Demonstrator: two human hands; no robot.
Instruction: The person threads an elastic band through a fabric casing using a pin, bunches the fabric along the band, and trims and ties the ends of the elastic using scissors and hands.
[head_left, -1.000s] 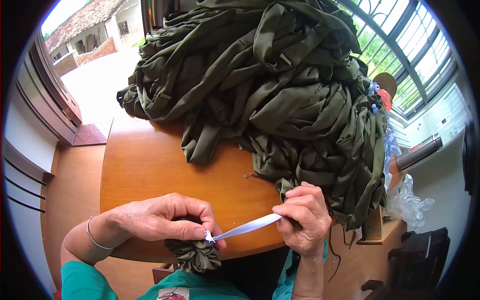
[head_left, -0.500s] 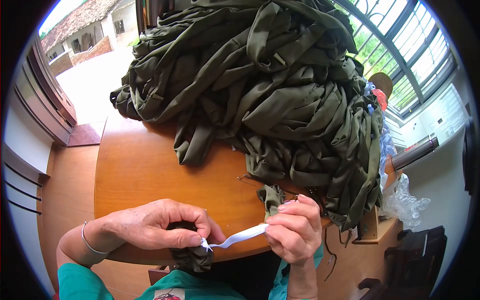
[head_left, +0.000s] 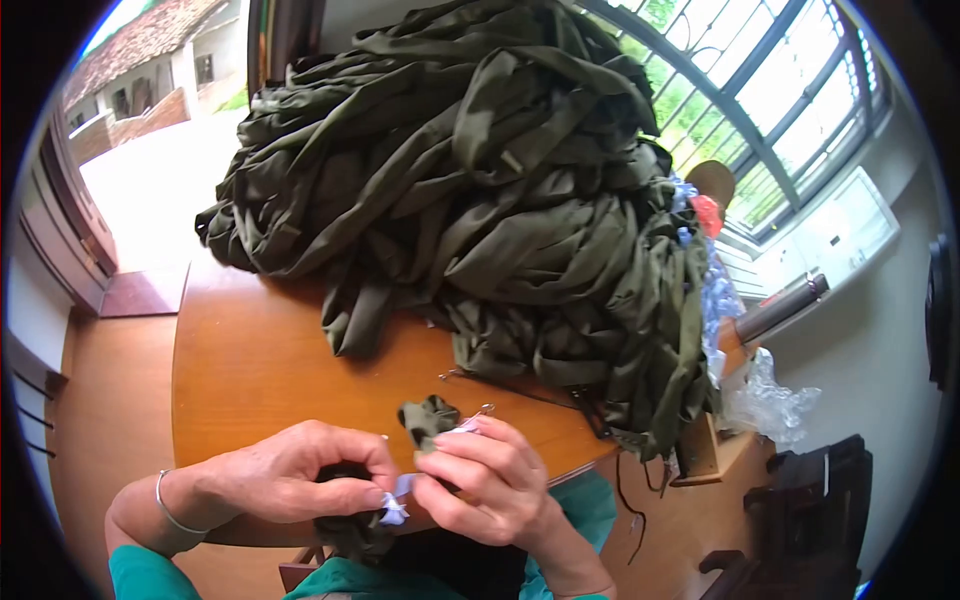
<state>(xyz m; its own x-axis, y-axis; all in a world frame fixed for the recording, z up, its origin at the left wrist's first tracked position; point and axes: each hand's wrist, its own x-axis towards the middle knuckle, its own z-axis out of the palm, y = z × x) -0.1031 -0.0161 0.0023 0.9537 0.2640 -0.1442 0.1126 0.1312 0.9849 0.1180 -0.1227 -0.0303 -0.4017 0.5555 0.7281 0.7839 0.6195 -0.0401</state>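
My left hand (head_left: 300, 475) is closed, its thumb and forefinger pinching near the frayed end of a white elastic band (head_left: 394, 513). Dark green fabric (head_left: 352, 538) bunches under this hand and hangs over the table's front edge. Close beside it, my right hand (head_left: 490, 485) is also closed around the elastic band. A gathered tuft of the same green cloth (head_left: 428, 418) sticks out above its fingers. A small shiny metal piece (head_left: 487, 408) shows at those fingertips; its kind is unclear. Most of the band is hidden by my fingers.
A big heap of dark green cloth strips (head_left: 450, 190) covers the back of the wooden table (head_left: 250, 390). Dark cords (head_left: 630, 500) hang at the right edge. Clear plastic (head_left: 770, 400) and a metal cylinder (head_left: 785, 308) lie to the right, near a dark chair (head_left: 800, 520).
My right hand has moved left, close to my left hand. The white band, stretched out between them before, now shows only a short length. The view has shifted to the right.
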